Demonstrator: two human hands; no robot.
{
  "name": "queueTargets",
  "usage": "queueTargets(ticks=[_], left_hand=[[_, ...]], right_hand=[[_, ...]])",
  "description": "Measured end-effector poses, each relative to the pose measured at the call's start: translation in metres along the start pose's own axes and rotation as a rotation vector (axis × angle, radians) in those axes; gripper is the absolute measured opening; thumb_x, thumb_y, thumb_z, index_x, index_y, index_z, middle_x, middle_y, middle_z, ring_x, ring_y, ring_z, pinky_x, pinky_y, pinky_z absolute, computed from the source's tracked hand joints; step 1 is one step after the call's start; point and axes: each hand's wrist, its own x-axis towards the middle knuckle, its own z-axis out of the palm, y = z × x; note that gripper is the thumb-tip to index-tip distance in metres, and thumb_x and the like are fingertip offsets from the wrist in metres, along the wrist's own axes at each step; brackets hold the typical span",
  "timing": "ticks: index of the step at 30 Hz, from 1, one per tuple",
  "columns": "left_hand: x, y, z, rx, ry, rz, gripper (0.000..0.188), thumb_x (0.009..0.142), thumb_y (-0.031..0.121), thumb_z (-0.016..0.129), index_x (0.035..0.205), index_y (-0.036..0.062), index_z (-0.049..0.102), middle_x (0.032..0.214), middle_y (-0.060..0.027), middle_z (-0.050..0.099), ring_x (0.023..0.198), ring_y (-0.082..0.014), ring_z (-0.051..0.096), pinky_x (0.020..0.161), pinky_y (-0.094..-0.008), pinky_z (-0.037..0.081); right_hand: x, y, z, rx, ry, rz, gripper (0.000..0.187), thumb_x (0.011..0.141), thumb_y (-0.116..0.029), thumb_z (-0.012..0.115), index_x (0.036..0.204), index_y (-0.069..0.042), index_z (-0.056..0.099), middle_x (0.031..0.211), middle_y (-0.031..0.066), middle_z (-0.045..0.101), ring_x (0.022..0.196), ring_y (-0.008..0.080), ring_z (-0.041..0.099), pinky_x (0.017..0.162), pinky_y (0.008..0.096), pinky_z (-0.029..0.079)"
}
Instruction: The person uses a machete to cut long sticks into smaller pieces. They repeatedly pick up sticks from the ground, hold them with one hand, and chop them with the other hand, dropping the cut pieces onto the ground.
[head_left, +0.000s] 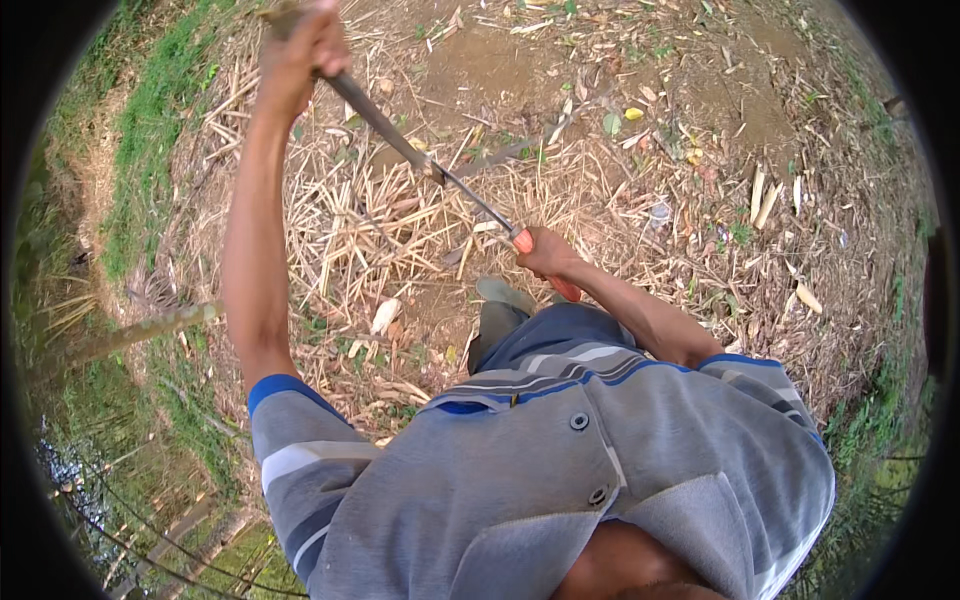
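My left hand (303, 55) is stretched far forward at the upper left, fingers wrapped round a dark stick (375, 118). The stick slants down toward the middle, and a pale patch shows at its lower end. Nearer to my body, my right hand (547, 252) grips the orange handle of a machete (480, 203). Its narrow dark blade, seen nearly edge-on, points up and left and meets or overlaps the stick's lower end; whether they touch I cannot tell. The stick's far end is partly hidden by my left hand, which is slightly blurred.
Pale split stalks and chips (350, 225) litter the ground below the blade. A thin pole (170, 325) lies at the left. Green grass (160, 150) grows along the upper left. My shoe (505, 293) stands close under the right hand. Several pale wood pieces (768, 203) lie at the right.
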Motion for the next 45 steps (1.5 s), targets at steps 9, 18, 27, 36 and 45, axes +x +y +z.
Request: queueTargets(ticks=[9,18,27,36,45], left_hand=[[0.082,0.063,-0.011,-0.261,-0.203,0.116,0.042,0.093,0.031,0.046,0.056,0.0166,0.033,0.042,0.0057,0.031,0.034,-0.0058,0.034,0.039,-0.0219,0.037],[0.133,0.096,-0.022,-0.278,-0.106,0.209,0.037,0.092,0.031,0.049,0.061,0.0155,0.037,0.041,0.0077,0.030,0.031,-0.0041,0.031,0.033,-0.0201,0.034],[0.193,0.106,-0.083,-0.355,0.146,0.130,0.033,0.091,0.028,0.051,0.062,0.0160,0.039,0.043,0.0080,0.031,0.034,-0.0047,0.033,0.035,-0.0215,0.033],[0.043,0.113,-0.194,-0.342,0.643,0.129,0.037,0.092,0.016,0.046,0.057,0.0131,0.038,0.045,0.0049,0.034,0.041,-0.0064,0.034,0.047,-0.0217,0.032],[-0.115,0.140,-0.049,0.628,1.712,0.777,0.038,0.088,0.030,0.054,0.058,0.0138,0.038,0.044,0.0037,0.039,0.039,-0.0072,0.042,0.038,-0.0245,0.039]], right_hand=[[-0.021,0.024,0.007,0.124,0.384,-0.362,0.019,0.072,-0.011,0.060,0.086,-0.001,0.055,0.070,0.0078,0.059,0.056,0.0147,0.057,0.051,0.0280,0.046],[0.133,0.000,-0.062,0.509,0.736,-0.345,0.033,0.069,-0.014,0.062,0.098,-0.001,0.057,0.072,0.0045,0.059,0.064,0.0141,0.056,0.060,0.0285,0.045],[0.228,-0.079,-0.146,0.351,0.029,-0.623,0.035,0.069,-0.014,0.066,0.102,-0.003,0.060,0.081,0.0040,0.060,0.074,0.0128,0.055,0.068,0.0295,0.045],[0.225,-0.126,-0.178,0.234,-0.156,-0.633,0.045,0.073,-0.038,0.071,0.096,-0.003,0.057,0.084,0.0063,0.060,0.075,0.0159,0.057,0.070,0.0318,0.046],[0.303,-0.160,-0.184,0.041,0.163,-0.392,0.036,0.074,-0.028,0.071,0.090,0.001,0.056,0.073,0.0062,0.062,0.063,0.0125,0.056,0.055,0.0270,0.044]])
